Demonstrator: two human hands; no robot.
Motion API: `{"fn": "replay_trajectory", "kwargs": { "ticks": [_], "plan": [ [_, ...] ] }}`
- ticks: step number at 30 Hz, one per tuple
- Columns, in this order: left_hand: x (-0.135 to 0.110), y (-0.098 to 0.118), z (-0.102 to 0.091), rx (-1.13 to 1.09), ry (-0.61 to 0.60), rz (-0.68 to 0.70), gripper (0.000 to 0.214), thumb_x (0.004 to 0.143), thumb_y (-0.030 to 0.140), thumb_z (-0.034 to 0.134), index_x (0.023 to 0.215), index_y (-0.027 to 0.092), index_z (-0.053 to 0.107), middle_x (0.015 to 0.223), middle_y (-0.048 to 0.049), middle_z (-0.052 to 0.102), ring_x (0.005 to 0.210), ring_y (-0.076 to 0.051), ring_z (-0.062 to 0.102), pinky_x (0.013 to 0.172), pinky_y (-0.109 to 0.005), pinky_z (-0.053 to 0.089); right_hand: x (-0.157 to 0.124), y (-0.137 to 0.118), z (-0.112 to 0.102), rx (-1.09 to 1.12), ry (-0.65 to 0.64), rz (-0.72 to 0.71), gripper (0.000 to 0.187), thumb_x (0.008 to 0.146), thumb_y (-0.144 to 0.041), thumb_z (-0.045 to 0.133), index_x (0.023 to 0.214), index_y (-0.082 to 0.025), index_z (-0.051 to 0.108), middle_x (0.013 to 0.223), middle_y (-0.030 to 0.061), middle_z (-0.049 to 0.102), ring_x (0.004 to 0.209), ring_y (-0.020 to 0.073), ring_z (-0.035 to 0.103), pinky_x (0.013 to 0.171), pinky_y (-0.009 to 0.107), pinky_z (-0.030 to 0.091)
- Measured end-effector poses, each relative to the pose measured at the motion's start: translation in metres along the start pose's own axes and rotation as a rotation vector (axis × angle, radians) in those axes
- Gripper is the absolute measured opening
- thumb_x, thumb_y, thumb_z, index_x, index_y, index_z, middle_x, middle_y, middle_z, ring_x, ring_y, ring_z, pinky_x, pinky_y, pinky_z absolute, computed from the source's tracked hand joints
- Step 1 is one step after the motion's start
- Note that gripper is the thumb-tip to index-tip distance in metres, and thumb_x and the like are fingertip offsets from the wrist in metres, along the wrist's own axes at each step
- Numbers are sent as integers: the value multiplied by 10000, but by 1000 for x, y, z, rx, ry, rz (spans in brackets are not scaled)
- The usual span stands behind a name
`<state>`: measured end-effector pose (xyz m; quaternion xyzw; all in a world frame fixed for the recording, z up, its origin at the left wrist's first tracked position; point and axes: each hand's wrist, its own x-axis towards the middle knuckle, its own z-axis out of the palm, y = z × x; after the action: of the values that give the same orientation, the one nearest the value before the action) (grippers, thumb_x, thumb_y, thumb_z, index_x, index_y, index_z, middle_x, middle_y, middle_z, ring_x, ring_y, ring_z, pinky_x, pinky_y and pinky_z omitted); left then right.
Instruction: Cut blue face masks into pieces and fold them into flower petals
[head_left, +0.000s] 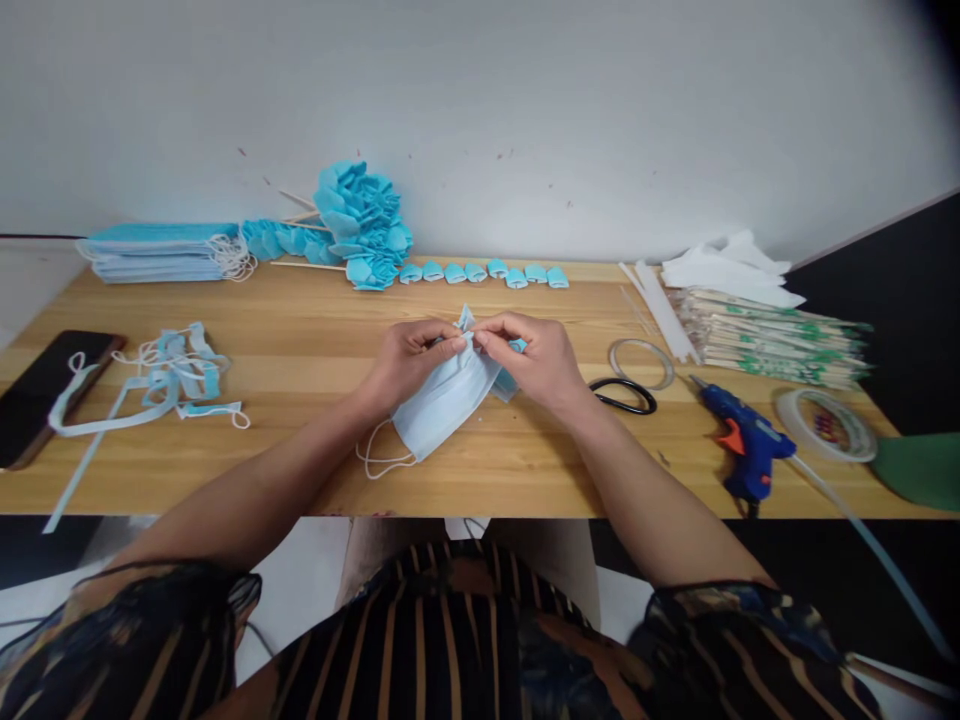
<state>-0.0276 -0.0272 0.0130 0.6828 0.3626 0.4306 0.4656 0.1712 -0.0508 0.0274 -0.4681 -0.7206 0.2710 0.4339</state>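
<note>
A pale blue face mask [444, 402] hangs at a slant between my hands over the middle of the table, its white ear loops trailing at the lower left. My left hand [420, 357] pinches the mask's upper edge between thumb and fingers. Close beside it, my right hand [529, 352] pinches the same edge, the two thumbs nearly touching. Behind the mask a bluer piece [505, 385] shows under my right hand; I cannot tell whether it belongs to the same mask. Black-handled scissors [624, 396] lie just right of my right wrist, their blades hidden.
Along the back are stacked masks [165, 252], blue fabric flowers [360, 220] and a row of folded blue pieces [475, 272]. Mask scraps [180, 375] and a phone [56, 390] lie left. At right are a blue glue gun [742, 440], tape roll [825, 425] and wrapped sticks [772, 338].
</note>
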Motion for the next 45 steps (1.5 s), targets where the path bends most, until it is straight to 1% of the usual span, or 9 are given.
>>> {"fn": "replay_trajectory", "kwargs": {
  "ticks": [6,10,16,19,27,32,34,37,45],
  "plan": [
    [1,-1,0,155,21,64,363,843,530,725,715,190,722,721,-20,705,684,-147,579,688,-282,464,0,0,2,-23,-7,29,167,874,-277,627,847,-211,778,797,7,786,702,154,664,681,281,493],
    [1,2,-2,187,-9,80,427,859,568,697,678,182,685,639,-2,624,634,-136,528,630,-271,427,-1,-3,5,-123,38,13,155,862,-224,600,812,-216,747,803,12,787,711,168,665,694,295,487],
    [1,1,-3,164,-28,42,396,873,514,679,660,180,666,631,8,569,633,-130,478,628,-275,373,-1,3,12,-478,116,-157,213,947,-236,547,854,-226,739,828,64,776,788,218,672,747,349,456],
    [1,0,-4,172,-16,34,366,869,497,672,677,185,669,642,7,575,642,-137,480,628,-277,367,-1,6,13,-521,125,-182,225,975,-244,529,869,-230,727,836,68,767,804,218,664,734,343,444],
    [5,-2,-6,297,4,144,318,875,399,648,635,192,623,625,6,589,624,-137,500,640,-289,366,0,10,13,-396,118,-80,168,957,-264,575,883,-229,722,862,52,780,813,197,670,703,311,452],
    [5,-6,-5,290,25,136,322,885,388,652,633,189,624,616,9,568,611,-134,478,620,-288,351,8,21,1,45,36,108,231,947,-353,578,945,-199,749,868,46,789,746,162,677,707,302,522],
    [5,-6,-5,282,14,141,329,889,392,643,633,186,627,614,9,566,608,-130,476,619,-284,355,9,22,-3,120,11,129,250,922,-391,616,949,-194,767,865,44,791,746,157,676,704,298,526],
    [5,-8,-5,277,7,141,319,887,393,637,647,184,642,620,7,578,610,-128,484,618,-281,358,8,18,-4,124,-8,119,230,883,-393,665,918,-199,783,853,38,793,767,160,678,709,295,517],
    [5,-10,-4,298,-6,149,304,896,391,641,683,177,675,630,1,612,621,-131,523,608,-268,378,7,11,-1,91,-20,99,191,853,-339,659,866,-192,780,823,31,772,729,147,646,698,287,485]
  ]
}}
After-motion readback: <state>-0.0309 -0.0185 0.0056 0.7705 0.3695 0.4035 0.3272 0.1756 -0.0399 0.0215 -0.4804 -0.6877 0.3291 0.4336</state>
